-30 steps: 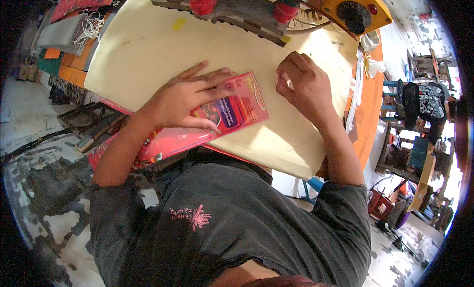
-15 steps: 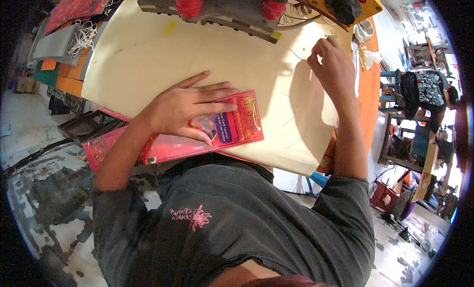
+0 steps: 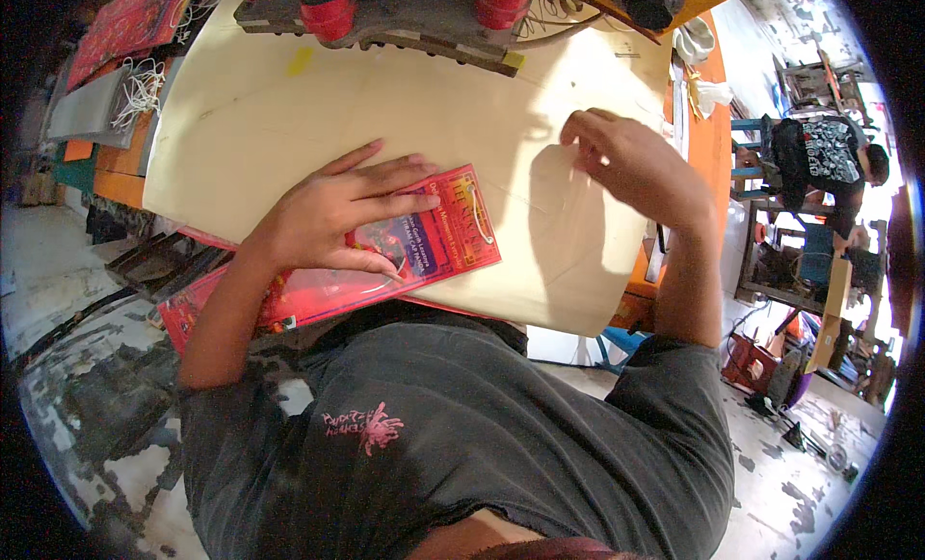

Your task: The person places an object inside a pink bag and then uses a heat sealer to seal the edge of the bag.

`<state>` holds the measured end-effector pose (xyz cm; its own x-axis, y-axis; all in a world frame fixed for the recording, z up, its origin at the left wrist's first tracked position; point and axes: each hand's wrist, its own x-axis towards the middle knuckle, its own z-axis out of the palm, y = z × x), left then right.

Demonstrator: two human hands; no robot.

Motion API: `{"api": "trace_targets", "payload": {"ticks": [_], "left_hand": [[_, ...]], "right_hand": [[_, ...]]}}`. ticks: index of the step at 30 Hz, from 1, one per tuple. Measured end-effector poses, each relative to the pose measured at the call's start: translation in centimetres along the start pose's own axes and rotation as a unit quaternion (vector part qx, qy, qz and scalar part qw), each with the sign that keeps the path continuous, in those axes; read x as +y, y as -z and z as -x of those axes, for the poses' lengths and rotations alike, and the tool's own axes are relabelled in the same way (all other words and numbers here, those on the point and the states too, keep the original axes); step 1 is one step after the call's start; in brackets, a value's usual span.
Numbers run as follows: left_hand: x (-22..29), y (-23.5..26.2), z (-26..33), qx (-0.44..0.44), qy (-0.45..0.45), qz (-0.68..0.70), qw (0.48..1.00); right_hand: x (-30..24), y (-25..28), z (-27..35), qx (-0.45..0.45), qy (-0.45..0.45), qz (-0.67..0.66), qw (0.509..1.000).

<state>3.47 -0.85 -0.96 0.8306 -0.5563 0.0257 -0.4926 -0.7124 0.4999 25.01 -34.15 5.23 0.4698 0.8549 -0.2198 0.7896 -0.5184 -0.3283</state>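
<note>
A flat red printed plastic bag (image 3: pixel 453 247) with a white cord handle (image 3: pixel 482 218) lies slanted along the near edge of the table, part of it reaching past that edge. My left hand (image 3: pixel 337 213) rests open on the bag, fingers spread and palm down; my forearm covers some of its left part. To the right, above the pale tabletop sheet (image 3: pixel 462 117), my right hand (image 3: pixel 626 156) is raised with its fingers bent together. Motion blurs the fingertips, and anything thin pinched there cannot be made out. The hand casts a shadow on the sheet.
A machine with red round parts (image 3: pixel 328 21) and a yellow control box (image 3: pixel 665 1) stands at the far edge. Far left are red bags (image 3: pixel 125 26), clear plastic sheets (image 3: pixel 87 107) and white cords (image 3: pixel 145 88). Another person (image 3: pixel 833 165) is at work far right.
My right hand has come nearer to me and a little left, its wrist now more bent. My left hand stays on the bag. The whole view has shifted slightly.
</note>
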Motion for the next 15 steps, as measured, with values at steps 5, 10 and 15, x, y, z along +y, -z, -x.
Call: {"api": "trace_targets", "payload": {"ticks": [5, 10, 15], "left_hand": [[-0.1, 0.0, 0.0, 0.048, 0.004, 0.023, 0.999], [-0.3, 0.0, 0.0, 0.064, 0.003, 0.041, 0.997], [-0.1, 0.0, 0.1, 0.078, 0.019, 0.06, 0.995]], "right_hand": [[-3.2, -2.7, 0.3, -0.085, 0.107, -0.059, 0.989], [-4.0, -1.1, 0.4, -0.389, 0.25, -0.239, 0.854], [-3.8, 0.7, -0.5, -0.33, 0.061, -0.272, 0.902]]}}
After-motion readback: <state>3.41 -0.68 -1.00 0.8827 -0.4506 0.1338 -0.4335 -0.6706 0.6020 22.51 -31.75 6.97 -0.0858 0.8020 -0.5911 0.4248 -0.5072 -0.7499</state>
